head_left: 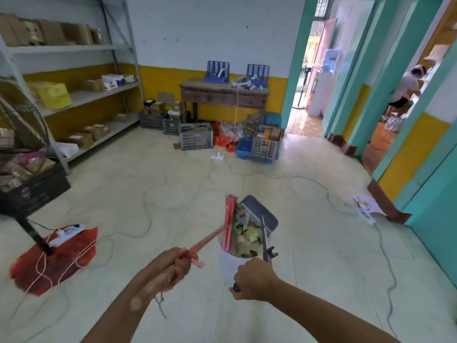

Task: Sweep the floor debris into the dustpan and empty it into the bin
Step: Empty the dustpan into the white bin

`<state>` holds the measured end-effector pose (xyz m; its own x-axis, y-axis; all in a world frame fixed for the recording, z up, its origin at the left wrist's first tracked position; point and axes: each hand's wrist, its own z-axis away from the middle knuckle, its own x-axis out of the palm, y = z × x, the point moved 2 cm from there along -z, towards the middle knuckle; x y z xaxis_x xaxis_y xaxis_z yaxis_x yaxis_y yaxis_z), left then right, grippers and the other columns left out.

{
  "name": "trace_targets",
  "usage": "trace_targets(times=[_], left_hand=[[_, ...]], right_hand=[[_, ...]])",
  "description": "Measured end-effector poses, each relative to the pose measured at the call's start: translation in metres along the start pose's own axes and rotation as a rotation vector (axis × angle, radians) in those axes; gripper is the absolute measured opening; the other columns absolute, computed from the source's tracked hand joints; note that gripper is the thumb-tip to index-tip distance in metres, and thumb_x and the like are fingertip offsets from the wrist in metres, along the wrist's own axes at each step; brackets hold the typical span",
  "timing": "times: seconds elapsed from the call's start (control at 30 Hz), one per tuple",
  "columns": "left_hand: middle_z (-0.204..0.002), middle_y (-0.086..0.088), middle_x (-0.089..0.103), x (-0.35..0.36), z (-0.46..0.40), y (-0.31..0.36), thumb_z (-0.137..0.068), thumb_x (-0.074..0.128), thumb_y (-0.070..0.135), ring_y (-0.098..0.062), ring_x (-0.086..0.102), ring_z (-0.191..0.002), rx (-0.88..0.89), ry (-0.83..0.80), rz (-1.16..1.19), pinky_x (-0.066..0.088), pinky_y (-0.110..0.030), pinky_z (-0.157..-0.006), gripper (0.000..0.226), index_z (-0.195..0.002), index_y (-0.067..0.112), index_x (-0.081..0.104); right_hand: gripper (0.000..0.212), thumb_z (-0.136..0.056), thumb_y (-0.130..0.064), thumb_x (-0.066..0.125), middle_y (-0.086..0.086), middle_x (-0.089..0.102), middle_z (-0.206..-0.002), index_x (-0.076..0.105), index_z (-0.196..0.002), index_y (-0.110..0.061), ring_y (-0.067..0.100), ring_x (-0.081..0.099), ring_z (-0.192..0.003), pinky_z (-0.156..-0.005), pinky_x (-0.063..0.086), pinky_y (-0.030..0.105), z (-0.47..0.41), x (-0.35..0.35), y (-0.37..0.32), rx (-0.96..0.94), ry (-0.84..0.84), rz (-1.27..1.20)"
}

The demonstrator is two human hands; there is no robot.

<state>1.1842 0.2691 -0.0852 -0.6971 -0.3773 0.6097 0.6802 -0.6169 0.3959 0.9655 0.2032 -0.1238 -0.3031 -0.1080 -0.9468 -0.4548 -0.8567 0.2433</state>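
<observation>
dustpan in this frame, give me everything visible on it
The dark grey plastic dustpan has a ribbed comb edge and a long thin dark handle, held near its top by the right hand. It is tipped over the white plastic bin, mouth toward the bin's heaped scraps. The pink broom head stands at its open edge, seemingly pushing debris out; actual contact is unclear.

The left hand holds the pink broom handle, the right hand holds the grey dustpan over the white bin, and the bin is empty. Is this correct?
Not quite. The head view shows the white bin is full of scraps. The rest stands: the left hand holds the pink broom handle, and the right hand holds the grey dustpan over it.
</observation>
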Motion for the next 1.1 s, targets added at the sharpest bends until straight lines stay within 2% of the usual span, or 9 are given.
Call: trace_targets(times=[0.1,0.2,0.5,0.6,0.7,0.83,1.0,1.07,1.1], left_hand=[[-0.041,-0.001,0.041,-0.003,0.016,0.013,-0.1,0.033,0.019,-0.008,0.043,-0.024,-0.019,-0.044,0.051,0.034,-0.011,-0.023,0.042,-0.072,-0.001,0.057],[-0.041,0.001,0.04,0.0,0.027,0.014,-0.096,0.036,0.016,-0.007,0.041,-0.024,-0.008,-0.019,0.003,0.032,-0.011,-0.022,0.035,-0.071,0.001,0.056],[-0.05,-0.003,0.046,-0.001,0.03,0.01,-0.099,0.038,0.006,-0.003,0.032,-0.022,0.096,0.167,-0.317,0.027,-0.007,-0.024,0.053,-0.052,0.002,0.061],[-0.065,-0.008,0.043,-0.002,0.027,0.001,-0.097,0.044,0.007,-0.003,0.032,-0.024,0.144,0.213,-0.471,0.028,-0.009,-0.026,0.056,-0.045,0.005,0.065],[-0.057,-0.007,0.043,-0.004,0.027,-0.006,-0.096,0.049,0.009,-0.005,0.033,-0.027,0.209,0.239,-0.558,0.03,-0.011,-0.028,0.05,-0.049,0.005,0.067],[-0.048,0.0,0.036,0.002,0.03,-0.011,-0.098,0.039,0.004,-0.002,0.031,-0.024,0.195,0.142,-0.385,0.027,-0.007,-0.025,0.06,-0.045,0.004,0.065],[-0.034,-0.001,0.043,0.003,0.013,-0.032,-0.101,0.038,0.01,-0.004,0.034,-0.019,0.15,-0.019,-0.087,0.027,-0.01,-0.021,0.063,-0.042,0.002,0.06],[-0.036,0.0,0.04,0.006,0.007,-0.043,-0.087,0.064,0.002,-0.008,0.038,-0.019,0.083,-0.168,0.12,0.031,-0.013,-0.02,0.039,-0.049,-0.002,0.061],[-0.039,0.001,0.038,0.008,0.005,-0.048,-0.064,0.083,-0.007,-0.01,0.04,-0.02,0.094,-0.24,0.216,0.032,-0.015,-0.019,0.023,-0.055,-0.005,0.061]], right_hand=[[0.041,-0.085,-0.047,0.056,0.003,0.064,-0.056,0.075,-0.064,-0.016,0.021,0.047,-0.041,-0.046,0.022,0.017,-0.003,-0.001,-0.014,-0.054,-0.017,-0.017],[0.046,-0.096,-0.036,0.045,0.014,0.068,-0.075,0.074,-0.085,-0.003,0.027,0.05,-0.056,-0.051,0.03,0.026,-0.008,0.001,-0.022,-0.058,0.003,-0.075],[0.045,-0.097,-0.037,0.045,0.002,0.034,-0.051,0.063,-0.069,-0.007,0.021,0.041,-0.047,-0.049,0.028,0.022,-0.004,-0.028,-0.017,-0.149,0.009,-0.02],[0.045,-0.096,-0.039,0.046,0.006,0.044,-0.061,0.066,-0.075,-0.005,0.024,0.046,-0.054,-0.05,0.03,0.023,0.002,-0.026,-0.019,-0.171,0.002,-0.013],[0.049,-0.096,-0.042,0.046,0.014,0.059,-0.069,0.071,-0.082,-0.001,0.025,0.046,-0.054,-0.047,0.023,0.021,0.0,-0.026,-0.014,-0.14,0.024,-0.047],[0.053,-0.095,-0.044,0.045,0.009,0.048,-0.06,0.07,-0.078,-0.001,0.02,0.036,-0.042,-0.046,0.015,0.022,-0.004,-0.029,-0.01,-0.157,0.032,0.001],[0.052,-0.092,-0.051,0.045,0.002,0.036,-0.048,0.054,-0.064,-0.008,0.024,0.045,-0.047,-0.048,0.031,0.02,-0.012,-0.039,0.012,-0.025,0.129,-0.034],[0.054,-0.091,-0.055,0.042,0.005,0.052,-0.053,0.06,-0.068,-0.01,0.025,0.053,-0.049,-0.047,0.04,0.025,-0.013,-0.047,0.033,0.057,0.191,-0.046],[0.053,-0.09,-0.057,0.042,0.006,0.059,-0.057,0.063,-0.07,-0.013,0.024,0.058,-0.051,-0.048,0.044,0.026,-0.011,-0.05,0.045,0.107,0.21,-0.073]])
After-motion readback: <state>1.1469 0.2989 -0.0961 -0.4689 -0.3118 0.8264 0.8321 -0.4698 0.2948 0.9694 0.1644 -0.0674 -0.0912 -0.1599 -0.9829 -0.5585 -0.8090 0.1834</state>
